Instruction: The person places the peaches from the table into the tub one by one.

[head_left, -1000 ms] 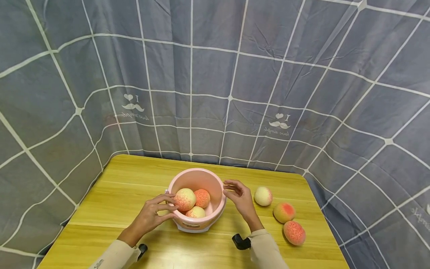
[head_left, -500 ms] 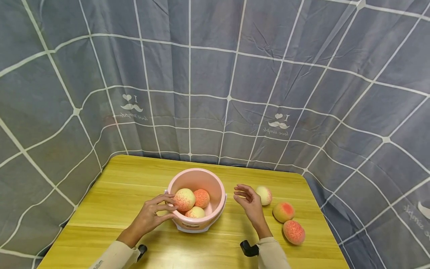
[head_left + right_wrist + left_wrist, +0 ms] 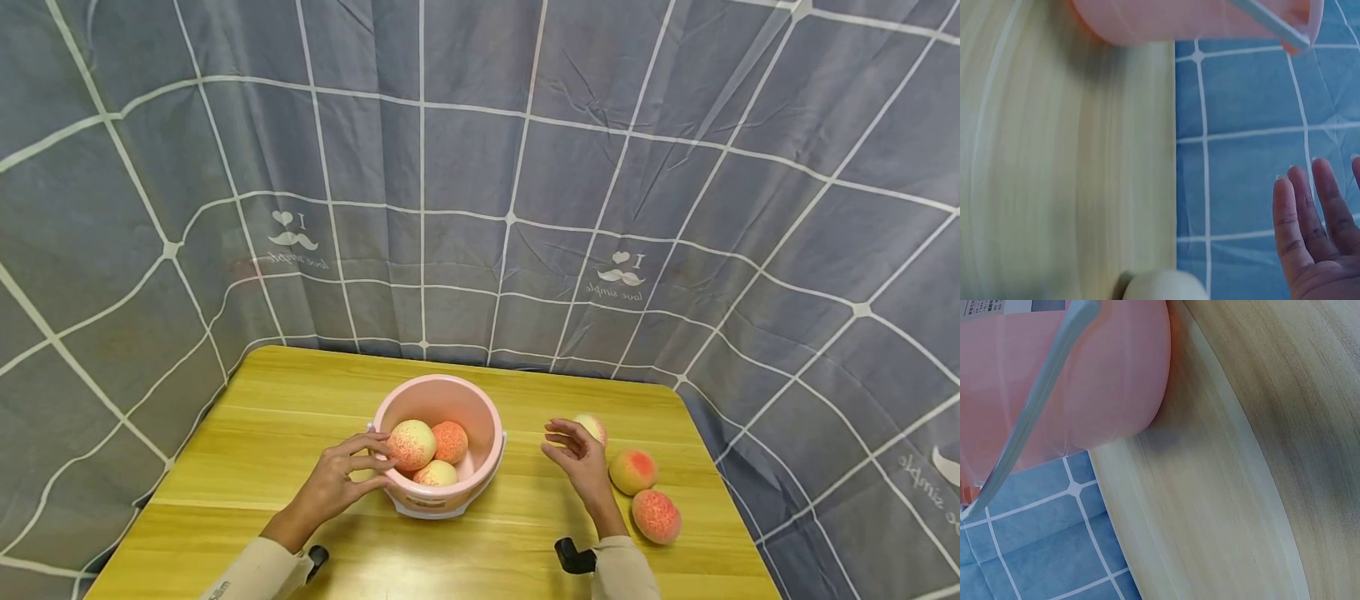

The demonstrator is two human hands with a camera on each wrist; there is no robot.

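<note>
A pink bucket (image 3: pixel 480 400) with a pale handle stands on the table. Inside it lie a cream peach with red speckles (image 3: pixel 412 446), an orange-red peach (image 3: pixel 451 442) and a paler peach (image 3: pixel 437 475). My left hand (image 3: pixel 337 479) holds the bucket's left rim, fingertips over the edge close against the speckled peach, thumb outside. My right hand (image 3: pixel 583 467) hovers over the table right of the bucket, fingers loosely bent, holding nothing. It partly hides a pale peach (image 3: pixel 592 427) behind it. The left wrist view shows the bucket's side (image 3: pixel 1085 375) but no hand.
To the right of my right hand lie a yellow peach with a red patch (image 3: pixel 633 472) and a red speckled peach (image 3: pixel 657 517), close together. The yellow wooden table (image 3: pixel 300 400) ends at a grey curtain with white lines (image 3: pixel 465 250) behind and at the sides.
My right hand has moved right, from beside the bucket's right rim to in front of the pale peach. My left hand and the bucket stay in place.
</note>
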